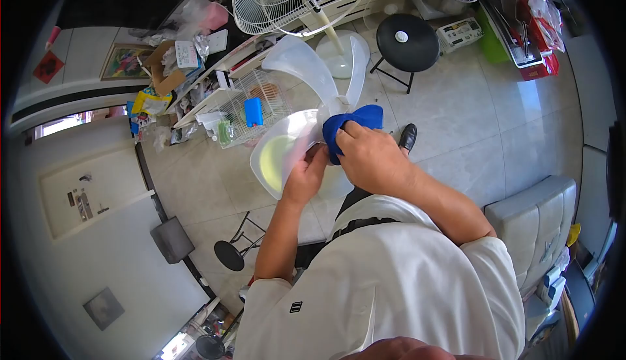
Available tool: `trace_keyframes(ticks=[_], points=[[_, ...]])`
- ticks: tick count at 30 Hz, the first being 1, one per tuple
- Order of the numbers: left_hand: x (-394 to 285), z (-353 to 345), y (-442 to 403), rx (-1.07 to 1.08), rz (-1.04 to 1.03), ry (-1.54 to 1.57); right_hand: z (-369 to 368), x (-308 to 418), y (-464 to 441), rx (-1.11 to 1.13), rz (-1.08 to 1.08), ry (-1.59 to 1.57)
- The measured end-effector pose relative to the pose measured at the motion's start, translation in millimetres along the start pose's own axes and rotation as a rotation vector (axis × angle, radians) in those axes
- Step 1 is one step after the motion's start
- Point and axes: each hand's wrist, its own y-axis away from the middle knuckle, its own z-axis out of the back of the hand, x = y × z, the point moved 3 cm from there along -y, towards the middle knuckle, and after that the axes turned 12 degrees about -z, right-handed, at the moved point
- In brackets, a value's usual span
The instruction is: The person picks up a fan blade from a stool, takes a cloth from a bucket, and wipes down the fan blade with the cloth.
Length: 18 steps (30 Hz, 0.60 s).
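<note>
In front of my body I hold a translucent fan blade piece point(298, 67), its pale blades spreading away from me. My left hand point(308, 176) is closed at the near blade's edge, with the fingers partly hidden. My right hand point(368, 155) is wrapped round a blue cloth point(365, 117), which is pressed against the blade piece near its hub. Below the left blade sits a whitish basin point(264, 175) with a yellow-green area inside. Beyond it stands a pedestal fan point(274, 1) with its wire cage and pale base.
A black round stool point(411, 50) bears a small white round cap point(402, 36). A wire basket point(238, 109) with a blue box point(253, 112) lies left of the basin. A folding stool point(229, 256) is at lower left, a padded chair point(531, 230) at right.
</note>
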Motion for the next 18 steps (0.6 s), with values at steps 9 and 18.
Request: trace_keyframes(ticks=[9, 18], points=[[-21.3, 38.5, -33.7, -0.042, 0.283, 0.106, -2.6, -37.8, -8.7, 0.45, -0.277, -1.067], [-32.1, 57.3, -44.3, -0.014, 0.353, 0.133, 64.0, -60.9, -7.1, 0.229, -0.227, -0.984]])
